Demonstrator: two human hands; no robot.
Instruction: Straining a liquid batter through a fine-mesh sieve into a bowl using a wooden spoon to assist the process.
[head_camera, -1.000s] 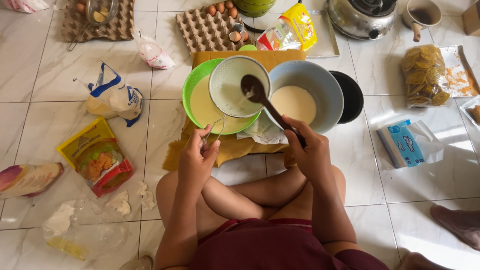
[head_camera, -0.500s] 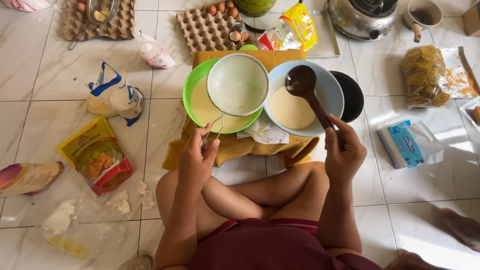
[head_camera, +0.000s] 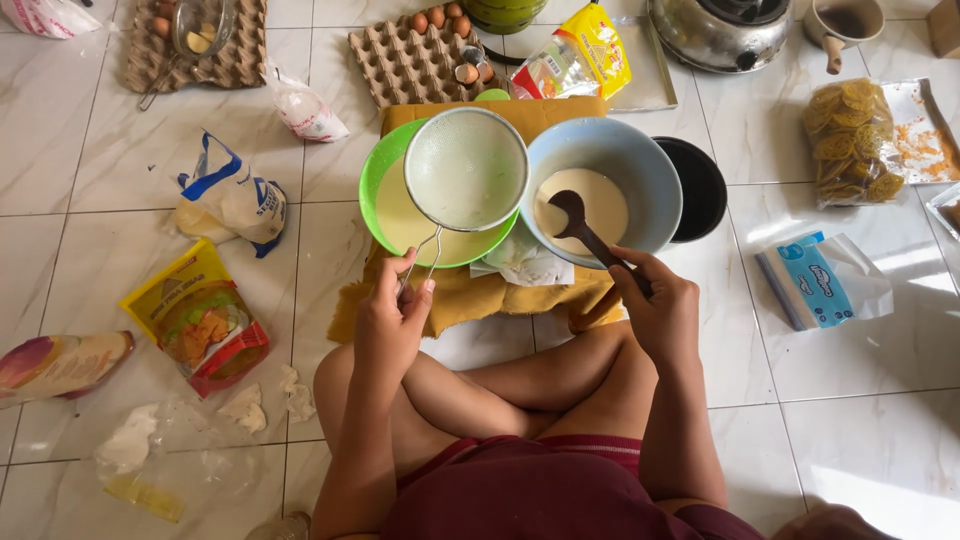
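My left hand (head_camera: 392, 318) grips the wire handle of a round mesh sieve (head_camera: 465, 170), held level over a green bowl (head_camera: 376, 188) of pale batter. My right hand (head_camera: 655, 310) holds a dark ladle (head_camera: 575, 218) whose scoop dips into the batter in a light blue bowl (head_camera: 625, 160). Both bowls rest on a yellow cloth (head_camera: 480, 295) on the tiled floor, just in front of my crossed legs.
A black pan (head_camera: 703, 185) sits right of the blue bowl. Two egg trays (head_camera: 400, 65), a metal pot (head_camera: 715, 30), a cup (head_camera: 840, 20), bags of flour (head_camera: 230, 195), snack packets (head_camera: 200, 315), a bag of yellow crackers (head_camera: 850, 140) and a blue packet (head_camera: 810, 280) lie around.
The ladle has moved from over the sieve to the right and down into the blue bowl's batter. The left hand keeps the sieve over the green bowl.
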